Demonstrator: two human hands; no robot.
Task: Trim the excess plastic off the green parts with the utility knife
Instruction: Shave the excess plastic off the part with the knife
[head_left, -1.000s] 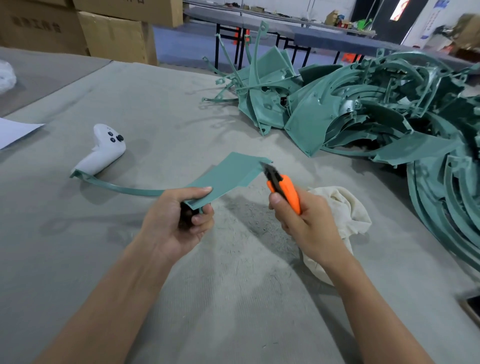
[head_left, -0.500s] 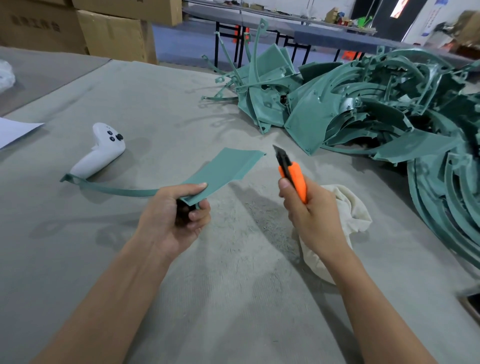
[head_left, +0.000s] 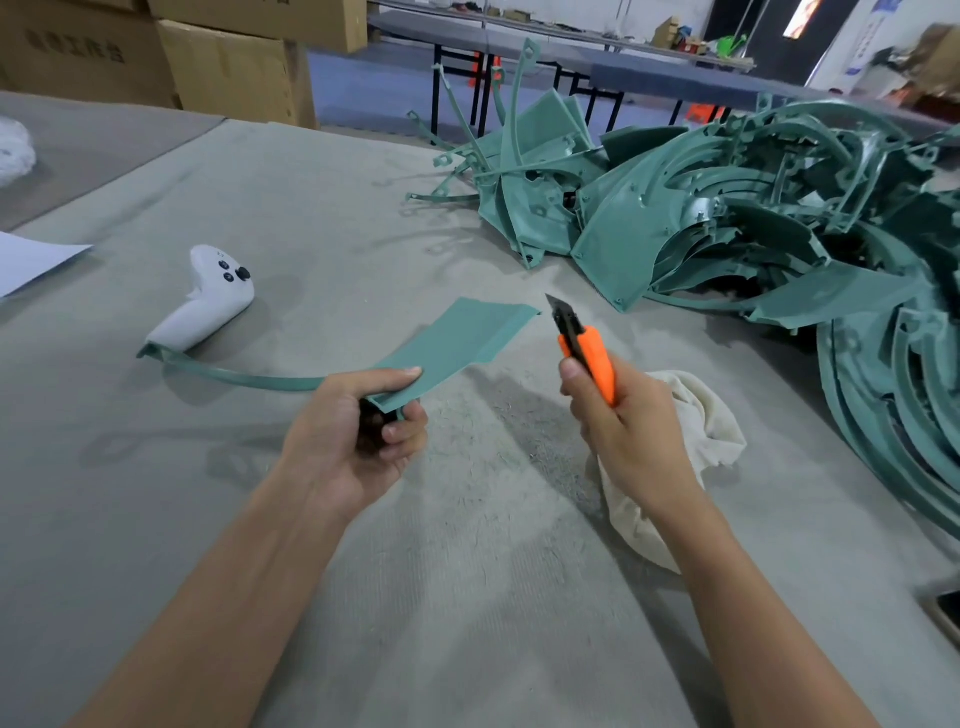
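In the head view, the left hand is gripping the green part where its wide flat panel is narrowing into a long thin strip. The thumb is lying along the top of the panel and the other fingers are curling under it, clamped on the plastic. The panel is rising up and to the right from this hand, in the air above the grey table. The strip is running to the left, and its end is lying just beside the base of the white controller; I cannot tell if they are touching.

The right hand is holding the utility knife just to the right of the green part. Its fingers are wrapping closed around the orange handle, with the thumb on the side. The blade is pointing up and is near the far corner of the panel, not touching it.

A cream cloth is lying to the right of the green part, partly hidden behind the right hand. A pile of green parts is lying beyond the green part and to its right, well apart. A white paper sheet is lying far to its left, past the controller.
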